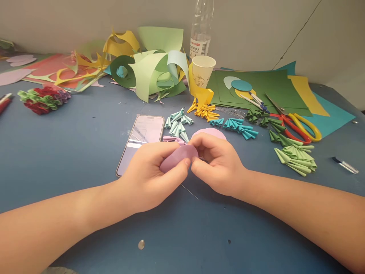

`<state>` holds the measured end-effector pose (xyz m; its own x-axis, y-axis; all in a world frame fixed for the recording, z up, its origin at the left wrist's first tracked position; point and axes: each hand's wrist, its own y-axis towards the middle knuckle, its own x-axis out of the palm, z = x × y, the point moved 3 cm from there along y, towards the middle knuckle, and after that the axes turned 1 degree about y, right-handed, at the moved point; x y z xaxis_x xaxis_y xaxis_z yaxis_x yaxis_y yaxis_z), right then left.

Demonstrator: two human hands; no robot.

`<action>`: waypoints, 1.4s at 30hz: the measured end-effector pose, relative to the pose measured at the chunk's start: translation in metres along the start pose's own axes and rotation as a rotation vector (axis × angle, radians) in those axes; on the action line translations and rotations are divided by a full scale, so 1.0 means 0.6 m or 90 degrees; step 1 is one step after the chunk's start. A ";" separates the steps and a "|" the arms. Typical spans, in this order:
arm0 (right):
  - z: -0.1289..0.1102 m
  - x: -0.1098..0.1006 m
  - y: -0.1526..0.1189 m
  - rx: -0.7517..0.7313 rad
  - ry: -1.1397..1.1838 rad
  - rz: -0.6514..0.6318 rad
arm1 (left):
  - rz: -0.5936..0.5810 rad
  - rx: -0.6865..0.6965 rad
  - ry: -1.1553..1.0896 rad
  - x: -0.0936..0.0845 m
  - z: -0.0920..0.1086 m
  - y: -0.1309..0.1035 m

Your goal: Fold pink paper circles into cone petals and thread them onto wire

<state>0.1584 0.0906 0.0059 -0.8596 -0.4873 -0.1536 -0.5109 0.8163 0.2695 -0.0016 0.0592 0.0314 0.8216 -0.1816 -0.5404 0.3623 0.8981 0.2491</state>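
Observation:
A curved piece of purple paper (176,158) is pinched between my left hand (151,171) and my right hand (216,163), in the middle of the view. The left thumb presses on its near face; the right fingers grip its right end. Just behind the right hand lies a round pink-purple paper (210,133). Small purple paper cones (173,140) show partly above the left hand. Beside that hand rests a phone (142,133) with its screen lit. A thin needle-like line (189,191) lies below the hands.
Paper cones in pale blue (178,123), yellow (203,111), teal (235,126) and green (299,158) lie in an arc. Scissors (296,121) rest by green sheets (265,87). A paper cup (203,72), a bottle (201,30), paper scraps (149,74) and a ruffled paper piece (44,99) stand farther back.

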 end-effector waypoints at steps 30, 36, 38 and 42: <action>0.007 -0.014 0.002 0.032 0.110 0.117 | 0.049 -0.125 -0.054 -0.012 0.003 -0.006; 0.003 -0.006 0.000 0.011 0.097 0.090 | 0.021 -0.165 -0.108 -0.003 -0.013 -0.009; 0.001 -0.005 -0.002 0.003 0.065 0.090 | 0.038 -0.168 -0.151 -0.003 -0.015 -0.011; -0.002 -0.005 -0.007 -0.025 0.045 0.087 | 0.032 -0.233 -0.320 0.001 -0.020 -0.015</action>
<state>0.1629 0.0884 0.0063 -0.9177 -0.3946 -0.0455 -0.3875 0.8646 0.3199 -0.0094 0.0559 0.0191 0.9728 -0.2216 -0.0678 0.2165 0.9734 -0.0744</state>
